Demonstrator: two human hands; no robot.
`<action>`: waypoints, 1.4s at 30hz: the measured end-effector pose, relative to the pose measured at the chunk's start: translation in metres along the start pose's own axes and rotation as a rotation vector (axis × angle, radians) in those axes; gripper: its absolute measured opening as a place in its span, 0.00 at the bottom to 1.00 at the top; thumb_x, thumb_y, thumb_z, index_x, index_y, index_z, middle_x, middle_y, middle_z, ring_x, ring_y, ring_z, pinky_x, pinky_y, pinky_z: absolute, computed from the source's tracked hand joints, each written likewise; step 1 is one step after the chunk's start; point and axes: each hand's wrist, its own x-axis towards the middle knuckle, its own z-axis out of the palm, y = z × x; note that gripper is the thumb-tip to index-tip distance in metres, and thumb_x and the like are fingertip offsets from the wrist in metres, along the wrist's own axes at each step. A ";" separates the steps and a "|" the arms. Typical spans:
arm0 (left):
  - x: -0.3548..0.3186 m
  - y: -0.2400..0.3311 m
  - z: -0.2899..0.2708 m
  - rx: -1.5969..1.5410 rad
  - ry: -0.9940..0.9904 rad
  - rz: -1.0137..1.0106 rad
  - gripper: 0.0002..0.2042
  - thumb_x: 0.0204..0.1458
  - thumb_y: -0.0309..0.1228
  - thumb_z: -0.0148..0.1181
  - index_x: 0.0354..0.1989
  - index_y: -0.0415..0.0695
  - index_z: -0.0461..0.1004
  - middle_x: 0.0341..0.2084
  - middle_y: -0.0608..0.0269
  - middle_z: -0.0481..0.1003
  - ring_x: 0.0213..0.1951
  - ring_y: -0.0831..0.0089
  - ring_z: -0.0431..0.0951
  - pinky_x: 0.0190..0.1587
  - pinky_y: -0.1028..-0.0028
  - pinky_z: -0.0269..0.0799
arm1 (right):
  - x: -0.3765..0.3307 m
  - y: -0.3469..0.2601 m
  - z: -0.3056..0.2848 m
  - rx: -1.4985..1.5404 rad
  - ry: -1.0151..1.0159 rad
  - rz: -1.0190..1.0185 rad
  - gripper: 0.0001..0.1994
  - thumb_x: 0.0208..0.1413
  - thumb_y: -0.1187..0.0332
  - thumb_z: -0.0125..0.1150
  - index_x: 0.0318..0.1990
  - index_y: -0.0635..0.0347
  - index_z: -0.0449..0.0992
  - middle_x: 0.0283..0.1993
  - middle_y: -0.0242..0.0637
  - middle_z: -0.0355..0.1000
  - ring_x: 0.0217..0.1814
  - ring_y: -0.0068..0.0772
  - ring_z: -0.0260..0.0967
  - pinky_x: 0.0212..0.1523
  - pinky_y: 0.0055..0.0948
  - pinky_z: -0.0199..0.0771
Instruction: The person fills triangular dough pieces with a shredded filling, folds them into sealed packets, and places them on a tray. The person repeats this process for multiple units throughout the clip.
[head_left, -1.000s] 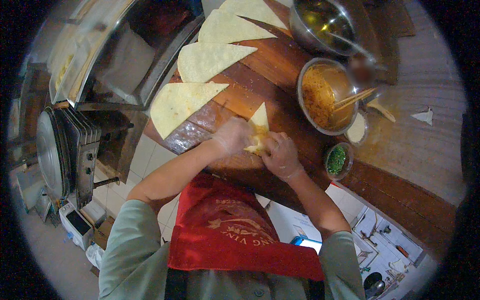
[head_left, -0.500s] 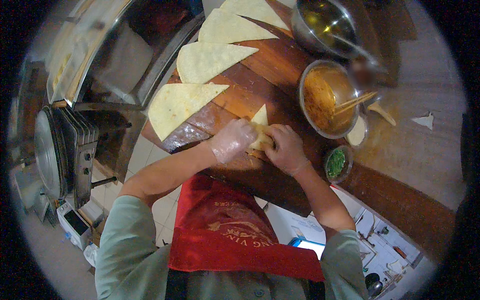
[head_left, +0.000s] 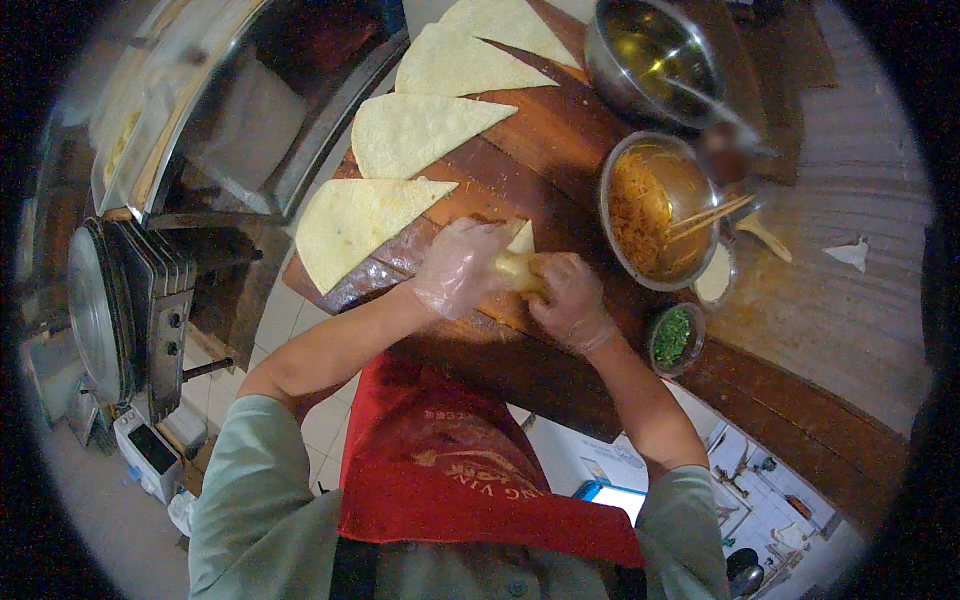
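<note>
A pale yellow dough wedge (head_left: 516, 268), partly rolled up, lies between my hands on the wooden board, its pointed tip showing on the far side. Wearing a clear plastic glove, my left hand (head_left: 462, 268) curls round the roll's left end. My right hand (head_left: 570, 298), also gloved, grips the right end with bent fingers. My fingers cover much of the roll. Just beyond my left hand lies a flat dough triangle (head_left: 362, 222), with a second dough triangle (head_left: 425, 130) and more overlapping up the board.
At the right stands a steel bowl (head_left: 690, 268) of orange shredded filling with chopsticks (head_left: 712, 216) in it. Nearby are a small bowl of chopped greens (head_left: 672, 336), a pale dish (head_left: 714, 276), a wooden-handled tool (head_left: 765, 236) and a larger steel bowl (head_left: 610, 60).
My left hand has shifted slightly up and its fingers have spread further over the roll. Less of the dough's pointed tip shows now. The view has tilted a little.
</note>
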 end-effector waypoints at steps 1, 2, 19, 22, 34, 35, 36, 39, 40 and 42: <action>0.002 0.004 -0.003 -0.007 0.043 0.008 0.23 0.41 0.34 0.68 0.47 0.39 0.75 0.40 0.53 0.77 0.42 0.56 0.76 0.49 0.61 0.69 | 0.001 0.002 0.000 0.025 -0.014 0.036 0.21 0.38 0.71 0.66 0.45 0.60 0.74 0.47 0.45 0.73 0.49 0.52 0.69 0.50 0.44 0.73; 0.000 0.002 0.001 0.035 -0.049 0.063 0.22 0.41 0.33 0.67 0.46 0.39 0.75 0.41 0.53 0.76 0.43 0.57 0.76 0.48 0.61 0.69 | 0.001 0.004 0.000 0.049 -0.028 0.072 0.21 0.39 0.71 0.66 0.45 0.61 0.74 0.47 0.46 0.73 0.50 0.52 0.69 0.51 0.43 0.73; 0.035 -0.046 0.006 -0.220 -0.360 -0.219 0.13 0.49 0.36 0.64 0.40 0.42 0.79 0.33 0.51 0.79 0.41 0.50 0.79 0.47 0.59 0.73 | 0.021 0.011 0.013 -0.183 0.141 -0.139 0.25 0.38 0.71 0.69 0.49 0.60 0.71 0.50 0.47 0.71 0.51 0.56 0.67 0.53 0.48 0.68; 0.008 -0.032 0.011 -0.449 0.335 -0.531 0.14 0.54 0.39 0.62 0.40 0.40 0.79 0.29 0.56 0.80 0.34 0.59 0.81 0.40 0.64 0.75 | 0.027 0.013 0.013 -0.084 0.131 -0.038 0.26 0.38 0.70 0.70 0.49 0.60 0.71 0.48 0.47 0.72 0.49 0.55 0.69 0.50 0.45 0.70; -0.016 0.019 0.066 -1.585 0.447 -1.133 0.09 0.53 0.19 0.53 0.41 0.38 0.76 0.33 0.63 0.76 0.34 0.76 0.73 0.37 0.77 0.70 | 0.043 0.002 0.003 0.545 -0.100 0.715 0.19 0.45 0.61 0.68 0.41 0.65 0.75 0.38 0.41 0.76 0.37 0.36 0.73 0.41 0.33 0.72; -0.020 0.014 0.068 -1.576 0.414 -1.124 0.10 0.52 0.19 0.53 0.41 0.38 0.76 0.33 0.63 0.76 0.34 0.75 0.73 0.37 0.77 0.70 | 0.043 -0.007 -0.004 0.756 -0.126 0.799 0.18 0.45 0.61 0.68 0.40 0.64 0.75 0.37 0.39 0.75 0.37 0.33 0.72 0.41 0.31 0.71; -0.017 0.018 0.058 -1.566 0.423 -1.119 0.09 0.52 0.19 0.54 0.41 0.37 0.75 0.32 0.63 0.75 0.34 0.75 0.73 0.37 0.77 0.71 | 0.042 -0.013 -0.009 0.969 -0.136 0.884 0.17 0.46 0.62 0.68 0.40 0.64 0.75 0.37 0.36 0.74 0.38 0.30 0.71 0.40 0.29 0.71; -0.018 0.037 0.014 -1.492 0.433 -1.080 0.09 0.51 0.20 0.54 0.40 0.37 0.75 0.32 0.62 0.75 0.33 0.73 0.74 0.38 0.75 0.71 | 0.036 -0.026 0.003 1.179 0.029 0.885 0.21 0.45 0.63 0.70 0.44 0.63 0.71 0.38 0.38 0.73 0.39 0.34 0.73 0.37 0.32 0.74; -0.024 0.036 -0.003 -1.442 0.435 -1.050 0.09 0.51 0.20 0.54 0.41 0.36 0.75 0.32 0.62 0.75 0.34 0.73 0.74 0.39 0.75 0.72 | 0.046 -0.058 -0.014 1.333 0.047 0.972 0.19 0.47 0.67 0.69 0.44 0.62 0.69 0.40 0.40 0.72 0.40 0.34 0.72 0.39 0.33 0.74; -0.044 0.024 -0.025 -1.445 0.440 -0.940 0.10 0.52 0.21 0.54 0.42 0.35 0.74 0.35 0.59 0.76 0.37 0.71 0.76 0.43 0.73 0.73 | 0.057 -0.094 -0.014 1.405 0.053 0.906 0.14 0.48 0.70 0.67 0.42 0.62 0.71 0.38 0.36 0.72 0.40 0.30 0.70 0.41 0.30 0.71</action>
